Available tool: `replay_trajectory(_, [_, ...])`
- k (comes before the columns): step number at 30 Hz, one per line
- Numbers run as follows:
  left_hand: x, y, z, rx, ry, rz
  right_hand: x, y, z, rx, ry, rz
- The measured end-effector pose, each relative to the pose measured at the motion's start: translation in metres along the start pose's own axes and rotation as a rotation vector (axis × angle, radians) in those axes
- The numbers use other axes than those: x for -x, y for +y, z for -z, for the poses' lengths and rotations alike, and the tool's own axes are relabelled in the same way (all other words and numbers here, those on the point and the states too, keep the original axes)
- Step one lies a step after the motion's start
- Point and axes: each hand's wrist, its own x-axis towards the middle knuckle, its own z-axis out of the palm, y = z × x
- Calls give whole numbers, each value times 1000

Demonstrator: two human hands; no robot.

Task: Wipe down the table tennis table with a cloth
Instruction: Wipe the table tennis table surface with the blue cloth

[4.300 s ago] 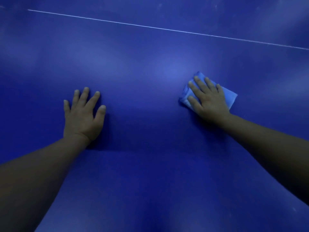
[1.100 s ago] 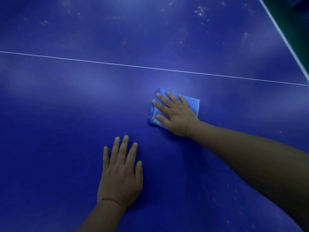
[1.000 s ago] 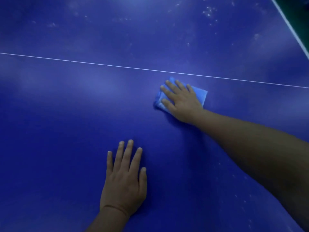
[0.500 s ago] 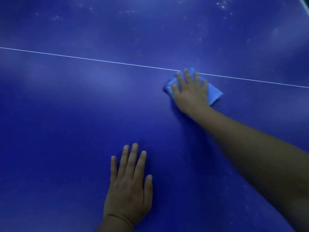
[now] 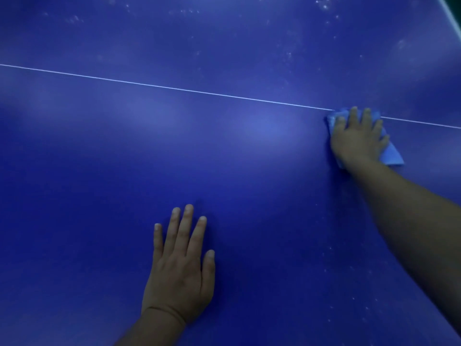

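Observation:
The dark blue table tennis table fills the view. A folded light blue cloth lies on it at the right, partly across the thin white centre line. My right hand presses flat on the cloth with straight fingers and covers most of it. Lower in the middle, my left hand rests flat on the bare table surface with its fingers spread, holding nothing.
Pale dusty specks dot the table beyond the white line and near my right forearm. The table's white side edge shows at the top right corner, with dark floor past it.
My right hand has slid the cloth to the right and up to the white line. My left hand has stayed flat on the table.

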Motion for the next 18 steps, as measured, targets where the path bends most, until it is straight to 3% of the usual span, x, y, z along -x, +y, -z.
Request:
replay_trajectory(2, [-1, 2, 3, 27, -4, 21, 25, -37, -11, -14, -2, 102])
replay_trajectory(6, [4, 1, 11, 168, 96, 1, 116, -104, -45, 69, -87, 650])
replay_trajectory(8, [16, -5, 16, 206, 169, 49, 109, -84, -40, 99, -81, 659])
replay_trajectory(10, [42, -16, 24, 155, 175, 166, 79, -56, -27, 101, -22, 466])
replay_trajectory(13, [82, -32, 29, 7, 101, 314, 59, -50, -20, 26, -75, 236])
replay_trajectory(15, [93, -40, 28, -2, 56, 352, 75, -78, -30, 53, -61, 386])
replay_trajectory(18, [92, -41, 27, 27, 65, 340, 119, -120, -39, 110, -96, 834])
